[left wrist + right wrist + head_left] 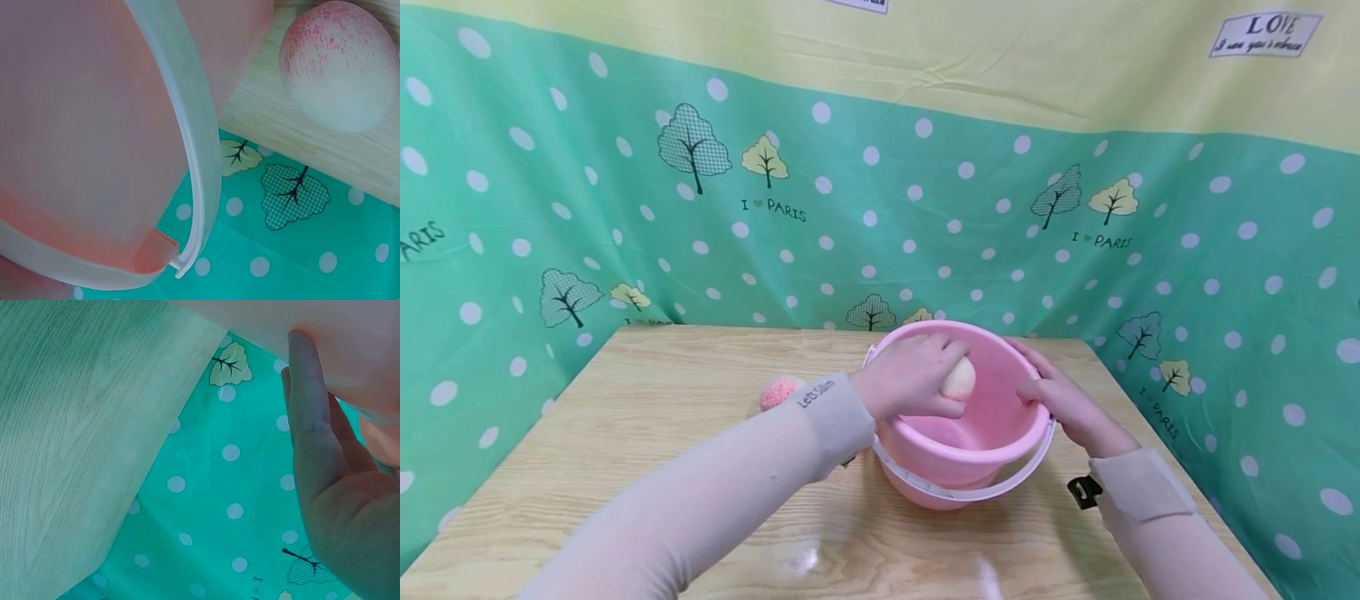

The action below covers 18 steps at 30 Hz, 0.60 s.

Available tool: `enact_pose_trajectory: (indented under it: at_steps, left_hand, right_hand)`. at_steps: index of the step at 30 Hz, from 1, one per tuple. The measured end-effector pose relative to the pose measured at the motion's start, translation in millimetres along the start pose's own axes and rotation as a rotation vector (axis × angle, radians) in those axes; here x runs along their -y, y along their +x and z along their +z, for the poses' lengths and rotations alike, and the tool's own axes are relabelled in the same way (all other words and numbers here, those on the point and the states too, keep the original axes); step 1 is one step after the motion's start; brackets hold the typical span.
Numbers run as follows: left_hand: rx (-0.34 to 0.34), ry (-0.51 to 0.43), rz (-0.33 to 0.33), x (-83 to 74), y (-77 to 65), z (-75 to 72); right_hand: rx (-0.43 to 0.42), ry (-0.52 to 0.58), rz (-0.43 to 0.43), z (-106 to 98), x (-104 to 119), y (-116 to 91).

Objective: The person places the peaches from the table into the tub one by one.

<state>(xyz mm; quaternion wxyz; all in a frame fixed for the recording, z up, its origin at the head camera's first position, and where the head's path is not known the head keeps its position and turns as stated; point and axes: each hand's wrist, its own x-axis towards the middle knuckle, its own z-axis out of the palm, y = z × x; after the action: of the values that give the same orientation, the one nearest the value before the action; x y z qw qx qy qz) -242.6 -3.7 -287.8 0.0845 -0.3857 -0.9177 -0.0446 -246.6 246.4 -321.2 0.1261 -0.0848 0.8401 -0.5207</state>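
Note:
A pink bucket (925,475) with a white handle (1000,487) stands on the table, its mouth facing up toward me. My left hand (913,371) reaches over the near-left rim and holds a pale peach (958,381) inside the mouth. With the thumb inside and the fingers outside, my right hand (1063,400) grips the bucket's right rim. A second peach (781,392), pink-speckled on top and whitish below, lies on the table left of the bucket, partly behind my left forearm. The left wrist view shows this peach (340,65) whole, but little of the left hand.
The wooden table (692,433) reaches back to a green dotted curtain (865,217) hanging behind it and at both sides. Bare tabletop lies left of and in front of the bucket. The table's right edge runs close past the right forearm.

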Motion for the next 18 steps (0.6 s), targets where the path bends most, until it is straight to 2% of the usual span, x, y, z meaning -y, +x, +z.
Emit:
enact_pose_trajectory:
  at_steps: [11, 18]
  left_hand:
    - [0.018, 0.034, 0.004, -1.5, 4.7, 1.2]
    - [0.021, -0.005, -0.003, -2.8, 2.1, 3.6]
  right_hand:
    - [0.003, -0.004, -0.006, -0.6, 0.7, 0.0]
    - [0.006, 0.007, -0.009, 0.8, 1.5, 0.0]
